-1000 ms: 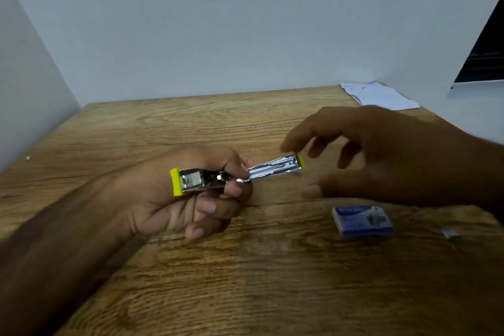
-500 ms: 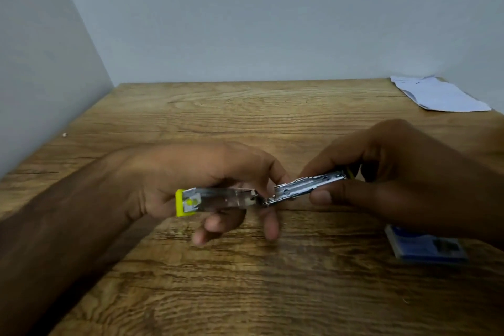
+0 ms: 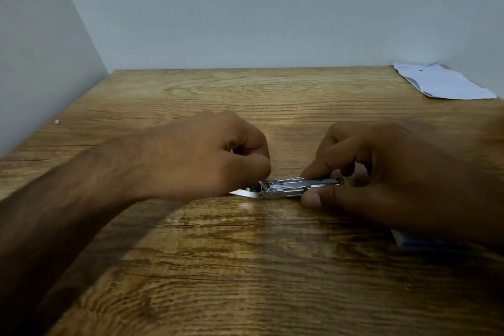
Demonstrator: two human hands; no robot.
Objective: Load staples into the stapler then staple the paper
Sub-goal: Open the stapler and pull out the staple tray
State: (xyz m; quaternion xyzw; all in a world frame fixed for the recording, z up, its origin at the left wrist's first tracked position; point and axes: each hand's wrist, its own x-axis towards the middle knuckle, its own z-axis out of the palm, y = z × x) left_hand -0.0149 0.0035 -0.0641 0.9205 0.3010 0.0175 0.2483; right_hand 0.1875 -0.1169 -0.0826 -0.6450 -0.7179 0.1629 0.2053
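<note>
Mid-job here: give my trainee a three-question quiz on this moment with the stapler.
1. True or false: both hands grip the opened silver metal stapler.
2. Where does the white folded paper lie? A) far right corner of the wooden table B) under the stapler C) in the left hand
3. What partly hides the blue staple box?

Key: 1 true; 2 A; 3 the right hand.

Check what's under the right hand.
Under the right hand: the stapler's yellow-tipped end, pinched in its fingers, and a blue box on the table, only its corner showing. The rest of the box is covered.
</note>
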